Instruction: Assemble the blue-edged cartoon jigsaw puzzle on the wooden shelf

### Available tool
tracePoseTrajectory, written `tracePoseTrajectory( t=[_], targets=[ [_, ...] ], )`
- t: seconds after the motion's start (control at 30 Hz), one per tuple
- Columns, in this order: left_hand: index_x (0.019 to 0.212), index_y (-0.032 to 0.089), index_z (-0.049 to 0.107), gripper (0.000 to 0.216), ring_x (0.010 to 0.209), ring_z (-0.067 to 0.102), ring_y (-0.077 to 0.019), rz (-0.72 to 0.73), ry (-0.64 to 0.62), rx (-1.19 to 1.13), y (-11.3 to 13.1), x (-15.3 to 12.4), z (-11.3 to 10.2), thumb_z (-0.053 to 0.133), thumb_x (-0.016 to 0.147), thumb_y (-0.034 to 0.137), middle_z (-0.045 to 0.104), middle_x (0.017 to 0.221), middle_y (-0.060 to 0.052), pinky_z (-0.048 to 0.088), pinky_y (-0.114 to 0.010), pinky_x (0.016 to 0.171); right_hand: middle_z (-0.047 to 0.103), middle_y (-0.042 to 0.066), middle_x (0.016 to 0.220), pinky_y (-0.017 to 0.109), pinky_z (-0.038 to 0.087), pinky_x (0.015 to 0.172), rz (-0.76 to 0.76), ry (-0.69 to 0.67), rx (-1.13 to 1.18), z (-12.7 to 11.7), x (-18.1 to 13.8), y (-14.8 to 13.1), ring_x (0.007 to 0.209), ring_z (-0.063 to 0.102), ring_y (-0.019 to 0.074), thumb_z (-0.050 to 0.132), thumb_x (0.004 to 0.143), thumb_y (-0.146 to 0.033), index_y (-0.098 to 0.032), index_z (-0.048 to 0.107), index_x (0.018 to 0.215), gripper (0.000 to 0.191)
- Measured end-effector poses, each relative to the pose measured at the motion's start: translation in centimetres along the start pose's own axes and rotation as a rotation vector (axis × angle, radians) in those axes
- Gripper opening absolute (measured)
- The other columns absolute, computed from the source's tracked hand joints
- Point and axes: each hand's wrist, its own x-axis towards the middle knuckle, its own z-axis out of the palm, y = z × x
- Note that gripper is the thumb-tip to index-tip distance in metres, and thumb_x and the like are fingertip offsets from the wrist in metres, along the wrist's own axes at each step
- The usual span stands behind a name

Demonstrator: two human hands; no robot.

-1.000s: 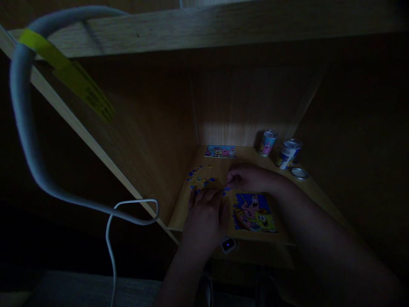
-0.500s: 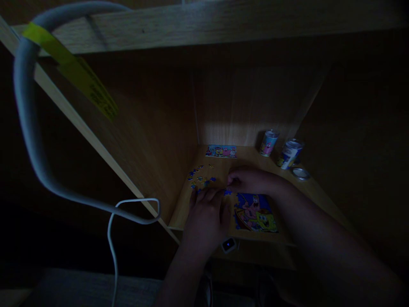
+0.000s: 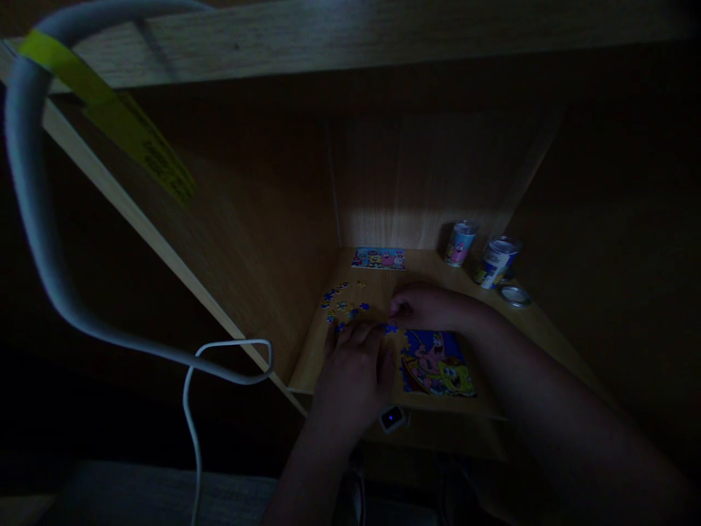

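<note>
In dim light a partly built cartoon jigsaw puzzle [image 3: 437, 363] lies on the wooden desk [image 3: 427, 274]. My left hand [image 3: 350, 369] rests flat on the desk left of the puzzle, fingers stretched toward several loose blue pieces [image 3: 344, 305]. My right hand [image 3: 424, 307] is curled just above the puzzle's top left corner, fingertips pinched over a small blue piece [image 3: 390, 328]. Whether it grips the piece is hard to see.
A picture card [image 3: 379, 258] lies at the back of the desk. Two small printed tins [image 3: 460, 244] [image 3: 496, 261] and a round lid [image 3: 515, 296] stand at the back right. A grey cable [image 3: 33, 219] and a white cord [image 3: 230, 351] hang at the left. Wooden side panels enclose the desk.
My right hand has shifted slightly toward the puzzle's top corner. The left hand stays put. The view has drifted a little.
</note>
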Motion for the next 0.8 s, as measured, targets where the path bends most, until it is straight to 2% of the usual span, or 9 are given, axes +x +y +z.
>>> tracePoseTrajectory(
  t=[0.5,0.6,0.73,0.8],
  targets=[
    [0.132,0.024,0.070,0.028,0.135,0.068,-0.0329,0.009,0.004,0.010,-0.2,-0.1,0.3,0.066,0.105,0.027,0.077,0.135,-0.009,0.035,-0.068,0.133,0.081,0.000,0.090,0.026,0.047,0.074,0.003,0.047,-0.007,0.4,0.2,0.0,0.081,0.070,0.0162,0.081,0.090,-0.028,-0.023,0.079,0.090,0.006],
    [0.139,0.024,0.068,0.036,0.137,0.067,-0.0331,0.012,-0.013,0.027,-0.1,-0.1,0.3,0.067,0.104,0.027,0.076,0.139,-0.009,0.034,-0.069,0.134,0.082,0.001,0.093,0.027,0.047,0.075,0.073,0.142,-0.018,-0.4,0.1,0.7,0.083,0.071,0.0172,0.075,0.095,-0.029,-0.023,0.079,0.093,0.008],
    [0.145,0.028,0.067,0.039,0.142,0.065,-0.0330,0.019,-0.019,0.029,0.0,-0.2,0.2,0.066,0.106,0.031,0.074,0.147,-0.008,0.028,-0.070,0.136,0.081,0.008,0.099,0.032,0.047,0.080,0.194,0.326,-0.063,-2.2,-0.2,2.2,0.090,0.071,0.0222,0.061,0.104,-0.030,-0.020,0.078,0.098,0.020],
    [0.145,0.027,0.067,0.039,0.143,0.064,-0.0337,0.020,-0.019,0.031,-0.1,-0.2,0.2,0.067,0.106,0.033,0.073,0.148,-0.008,0.026,-0.071,0.137,0.080,0.009,0.097,0.033,0.047,0.080,0.217,0.350,-0.063,-2.7,-0.4,2.6,0.089,0.071,0.0233,0.059,0.105,-0.031,-0.020,0.078,0.097,0.023]
  ],
)
